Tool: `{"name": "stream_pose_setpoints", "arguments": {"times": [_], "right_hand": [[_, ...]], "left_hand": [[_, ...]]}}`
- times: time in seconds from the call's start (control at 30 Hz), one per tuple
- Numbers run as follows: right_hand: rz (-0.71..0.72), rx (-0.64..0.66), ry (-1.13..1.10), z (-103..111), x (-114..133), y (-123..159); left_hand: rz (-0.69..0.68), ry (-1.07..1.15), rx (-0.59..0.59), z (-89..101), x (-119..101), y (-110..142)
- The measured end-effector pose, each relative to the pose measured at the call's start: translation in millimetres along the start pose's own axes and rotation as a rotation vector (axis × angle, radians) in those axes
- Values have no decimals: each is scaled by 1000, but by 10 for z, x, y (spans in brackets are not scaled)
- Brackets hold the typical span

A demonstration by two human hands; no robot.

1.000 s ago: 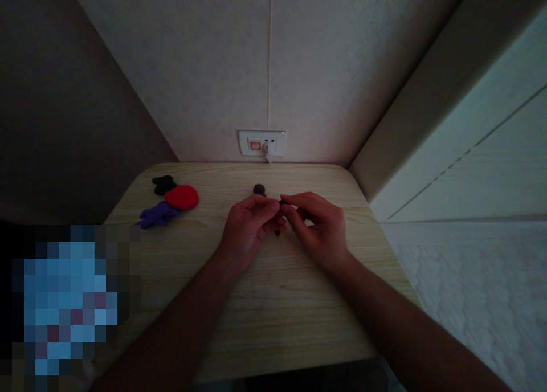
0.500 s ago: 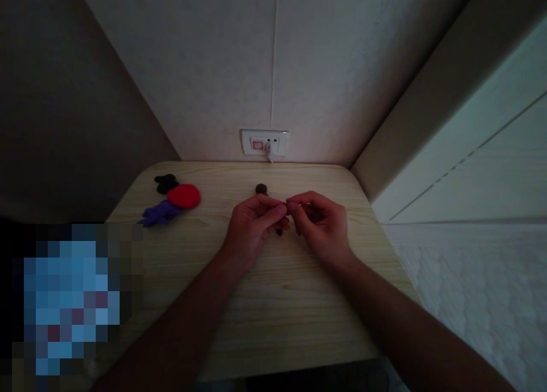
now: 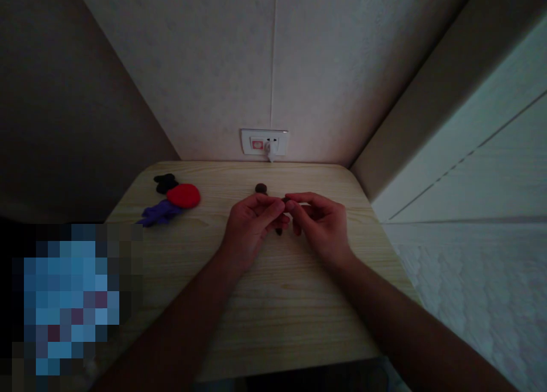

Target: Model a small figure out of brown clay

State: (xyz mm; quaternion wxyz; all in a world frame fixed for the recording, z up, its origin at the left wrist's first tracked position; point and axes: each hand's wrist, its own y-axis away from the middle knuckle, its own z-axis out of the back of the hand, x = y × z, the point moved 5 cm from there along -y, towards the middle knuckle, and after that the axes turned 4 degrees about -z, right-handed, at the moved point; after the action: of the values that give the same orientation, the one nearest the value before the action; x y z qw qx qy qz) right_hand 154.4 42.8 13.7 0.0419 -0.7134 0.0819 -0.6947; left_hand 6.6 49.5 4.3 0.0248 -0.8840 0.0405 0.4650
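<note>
Between my two hands, at the fingertips, is a small dark brown piece of modelling clay (image 3: 285, 200). My left hand (image 3: 253, 224) pinches it from the left with thumb and forefinger. From the other side my right hand (image 3: 322, 224) pinches the same piece, its fingers curled. Just behind my left fingers a brown clay shape with a round end (image 3: 261, 188) lies on the table, mostly hidden by the hand. A dark pointed tip (image 3: 279, 231) shows below the fingers; I cannot tell whether it belongs to that shape.
Left on the wooden table (image 3: 273, 318) lie a red flattened clay lump (image 3: 183, 195), a purple lump (image 3: 160, 212) and a black lump (image 3: 166, 183). A wall socket (image 3: 265, 143) with a white plug is behind the table. A blurred blue patch (image 3: 70, 301) covers the lower left.
The fingertips have shifted slightly, so the brown clay piece between them now shows more. Both hands otherwise stay in place, and the lumps on the table have not moved.
</note>
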Motion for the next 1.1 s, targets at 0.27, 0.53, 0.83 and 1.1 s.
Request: {"name": "stream_pose_setpoints", "arguments": {"times": [0.27, 0.53, 0.83, 1.1], "right_hand": [[75, -19, 21, 5, 45, 13], [581, 15, 469, -34, 353, 140], [208, 17, 173, 22, 97, 32], [172, 46, 43, -5, 84, 8]], "left_hand": [[2, -3, -8, -2, 5, -7], [22, 4, -29, 3, -2, -1], [3, -23, -11, 12, 19, -9], [0, -5, 7, -6, 19, -12]]}}
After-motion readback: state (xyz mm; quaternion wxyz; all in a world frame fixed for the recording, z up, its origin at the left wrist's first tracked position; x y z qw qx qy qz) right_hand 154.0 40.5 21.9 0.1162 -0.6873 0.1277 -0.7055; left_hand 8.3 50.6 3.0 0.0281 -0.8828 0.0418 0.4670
